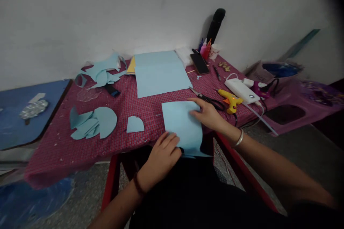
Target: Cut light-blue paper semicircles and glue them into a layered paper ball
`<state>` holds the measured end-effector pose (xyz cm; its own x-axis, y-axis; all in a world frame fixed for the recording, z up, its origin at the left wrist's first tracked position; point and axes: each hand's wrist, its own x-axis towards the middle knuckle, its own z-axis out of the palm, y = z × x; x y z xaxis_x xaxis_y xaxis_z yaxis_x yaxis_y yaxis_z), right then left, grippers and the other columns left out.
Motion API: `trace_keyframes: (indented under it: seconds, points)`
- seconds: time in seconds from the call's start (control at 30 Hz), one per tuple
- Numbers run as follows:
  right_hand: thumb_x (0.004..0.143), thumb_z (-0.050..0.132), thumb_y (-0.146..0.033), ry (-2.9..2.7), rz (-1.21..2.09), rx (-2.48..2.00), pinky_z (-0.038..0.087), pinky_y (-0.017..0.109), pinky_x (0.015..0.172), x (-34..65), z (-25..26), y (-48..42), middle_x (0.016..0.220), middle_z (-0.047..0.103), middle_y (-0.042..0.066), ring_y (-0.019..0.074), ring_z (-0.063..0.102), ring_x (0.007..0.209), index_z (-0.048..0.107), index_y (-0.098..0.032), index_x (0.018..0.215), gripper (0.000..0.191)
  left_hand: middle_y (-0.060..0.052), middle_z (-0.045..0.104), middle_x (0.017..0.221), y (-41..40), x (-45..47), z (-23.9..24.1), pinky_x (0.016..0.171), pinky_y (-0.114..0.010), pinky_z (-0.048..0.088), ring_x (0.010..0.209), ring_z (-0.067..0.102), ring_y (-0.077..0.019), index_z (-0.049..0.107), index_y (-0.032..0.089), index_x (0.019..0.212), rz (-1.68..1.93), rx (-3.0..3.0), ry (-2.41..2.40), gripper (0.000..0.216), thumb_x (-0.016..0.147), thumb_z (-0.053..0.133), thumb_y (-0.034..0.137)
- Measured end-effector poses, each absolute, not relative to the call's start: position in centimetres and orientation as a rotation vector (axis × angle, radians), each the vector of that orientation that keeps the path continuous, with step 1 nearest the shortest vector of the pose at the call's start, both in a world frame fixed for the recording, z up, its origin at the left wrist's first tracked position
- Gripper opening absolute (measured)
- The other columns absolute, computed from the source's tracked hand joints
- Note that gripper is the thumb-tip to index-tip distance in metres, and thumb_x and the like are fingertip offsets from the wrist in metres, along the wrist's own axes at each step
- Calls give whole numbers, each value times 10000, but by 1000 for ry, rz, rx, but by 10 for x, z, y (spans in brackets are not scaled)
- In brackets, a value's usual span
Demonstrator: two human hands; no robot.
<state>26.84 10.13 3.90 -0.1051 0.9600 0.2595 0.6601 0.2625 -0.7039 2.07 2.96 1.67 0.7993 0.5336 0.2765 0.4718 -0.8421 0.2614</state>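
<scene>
Head camera showed both hands on a light blue rectangular paper sheet point(180, 123), which lay at the near edge of the worktop point(139, 107) covered with red checked cloth. The near end of the sheet hung over that edge. The left hand point(163, 152) lay on the near left corner of the sheet, its fingers point(168, 139) bent and close together; I cannot tell if the thumb gripped the paper from below. The right hand point(207, 115) pressed on the far right part of the sheet, with its fingers stretched flat and narrow, holding nothing.

Just to the right of this hand lay black-handled metal scissors point(211, 99), then a yellow plastic glue gun point(230, 100) and a white flat power bank point(241, 91). A bigger light blue paper sheet point(159, 73) lay farther back. Rounded light blue paper cut-outs point(92, 123) lay to the left, well apart from the hands.
</scene>
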Motion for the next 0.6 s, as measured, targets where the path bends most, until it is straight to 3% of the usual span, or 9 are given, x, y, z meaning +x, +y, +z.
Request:
trace_keyframes:
  seconds: [0.07, 0.17, 0.27, 0.33, 0.37, 0.5, 0.6]
  points:
    - [730, 607, -229, -1634, 684, -1382, 518, 375, 814, 264, 52, 117, 1081, 681, 49, 234, 633, 912, 597, -193, 1195, 466, -100, 652, 1192, 18, 21, 27, 1067, -492, 396, 1190, 558, -261, 651, 201, 912, 455, 2673, 631, 124, 904, 534, 158]
    - [691, 665, -262, -1349, 939, -1180, 524, 335, 777, 257, 73, 146, 1004, 669, 12, 197, 621, 865, 574, -212, 1150, 471, -37, 700, 876, 21, 12, 44, 789, -317, 517, 833, 649, -178, 648, 213, 830, 475, 2293, 626, 96, 887, 601, 274]
    - [618, 722, -246, -1200, 1122, -1022, 522, 320, 784, 249, 87, 173, 963, 664, -9, 183, 620, 860, 568, -216, 1100, 507, -10, 634, 744, 56, -7, 59, 694, -261, 478, 723, 603, -144, 591, 210, 748, 996, 1844, 1143, 176, 900, 566, 294]
    - [587, 747, -242, -1188, 1194, -960, 523, 322, 782, 242, 91, 188, 955, 669, -10, 184, 619, 861, 577, -215, 1064, 507, -11, 632, 878, 95, -18, 66, 771, -273, 483, 837, 607, -155, 572, 226, 941, 1350, 1443, 1344, 163, 842, 643, 336]
    - [585, 756, -250, -1194, 1230, -941, 525, 325, 773, 239, 91, 195, 952, 674, -7, 186, 619, 854, 582, -215, 1048, 496, -26, 625, 981, 116, -21, 68, 804, -285, 488, 923, 603, -168, 543, 234, 1063, 1401, 1296, 1303, 326, 795, 690, 348]
    - [565, 802, -257, -1223, 1394, -869, 535, 311, 720, 230, 91, 218, 939, 690, -6, 173, 615, 796, 600, -212, 1010, 490, -141, 541, 1285, 190, -19, 73, 870, -353, 493, 1125, 563, -227, 463, 220, 1276, 1032, 1012, 1188, 626, 738, 747, 369]
    - [561, 820, -231, -1241, 1536, -765, 538, 289, 724, 229, 95, 229, 953, 694, -12, 156, 627, 792, 601, -207, 1049, 535, -164, 509, 1366, 225, -9, 79, 933, -372, 465, 1149, 568, -229, 441, 228, 1352, 851, 1014, 1111, 751, 697, 796, 323]
